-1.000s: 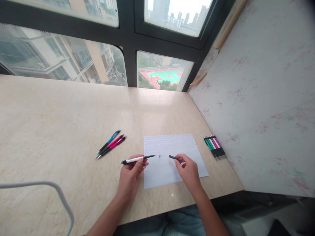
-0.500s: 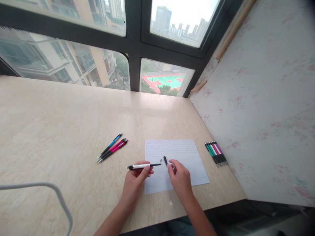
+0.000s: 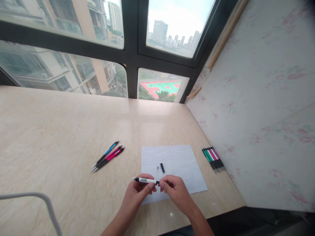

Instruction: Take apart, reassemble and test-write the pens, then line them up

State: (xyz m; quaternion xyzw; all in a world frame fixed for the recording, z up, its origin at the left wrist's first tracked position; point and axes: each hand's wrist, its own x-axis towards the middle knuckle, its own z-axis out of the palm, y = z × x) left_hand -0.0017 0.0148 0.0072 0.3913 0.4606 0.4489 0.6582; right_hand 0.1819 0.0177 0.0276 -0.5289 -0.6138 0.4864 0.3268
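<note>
A white and black pen (image 3: 146,180) lies level across the fingers of my left hand (image 3: 135,196), which is closed around its barrel. At the pen's black front end, the thumb and fingers of my right hand (image 3: 176,190) are pinched together; the thin tip is hidden behind them. On the written sheet of paper (image 3: 184,173) just beyond my hands lies a black pen grip sleeve (image 3: 162,167). Beside it sits a tiny grey piece (image 3: 157,167), too small to make out clearly, apart from the sleeve.
To the left, a blue pen (image 3: 108,150) and pink pens (image 3: 112,158) lie on the marbled tabletop (image 3: 61,137). A row of several colored pens (image 3: 213,159) rests near the papered wall (image 3: 258,114). A grey cable (image 3: 46,200) curves at the lower left.
My right hand has left the black grip sleeve on the paper and moved to the pen's front end. My left hand still holds the pen. The camera view has shifted slightly.
</note>
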